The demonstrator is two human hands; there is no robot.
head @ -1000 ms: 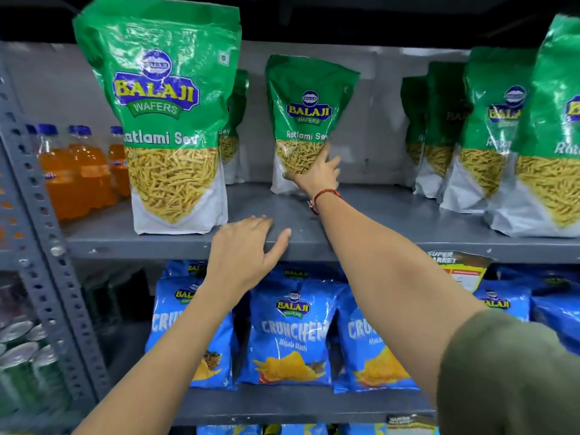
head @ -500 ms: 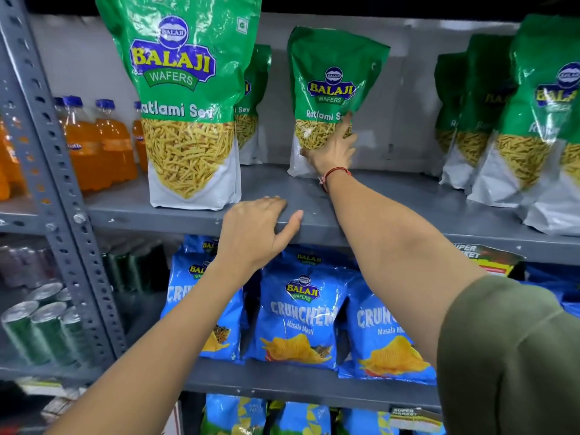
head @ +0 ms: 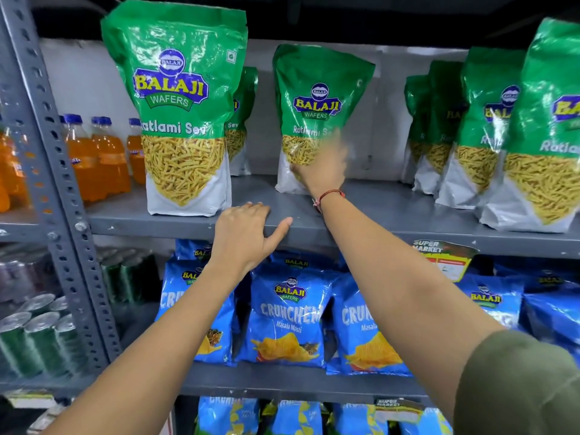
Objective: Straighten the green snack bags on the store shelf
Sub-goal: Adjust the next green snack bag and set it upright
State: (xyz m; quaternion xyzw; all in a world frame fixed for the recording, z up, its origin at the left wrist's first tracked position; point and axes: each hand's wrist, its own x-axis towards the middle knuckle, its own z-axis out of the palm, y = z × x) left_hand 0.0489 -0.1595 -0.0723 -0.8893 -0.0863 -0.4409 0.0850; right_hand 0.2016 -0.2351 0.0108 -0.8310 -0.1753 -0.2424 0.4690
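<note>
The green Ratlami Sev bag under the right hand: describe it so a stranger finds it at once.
Start at the grey metal shelf carrying the green snack bags. The Ratlami Sev bag stands mid-shelf, set back toward the wall. Unlike its neighbours it stands alone, and the right hand with a red wrist thread covers its lower front.

snack bags (head: 317, 98): green, white base | lower bags (head: 290, 315): blue | bottles (head: 94, 158): orange

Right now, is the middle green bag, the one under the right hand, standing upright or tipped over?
Upright. The middle green bag stands on its white base on the shelf, top leaning slightly right; the blurred right hand presses its lower front.
</note>
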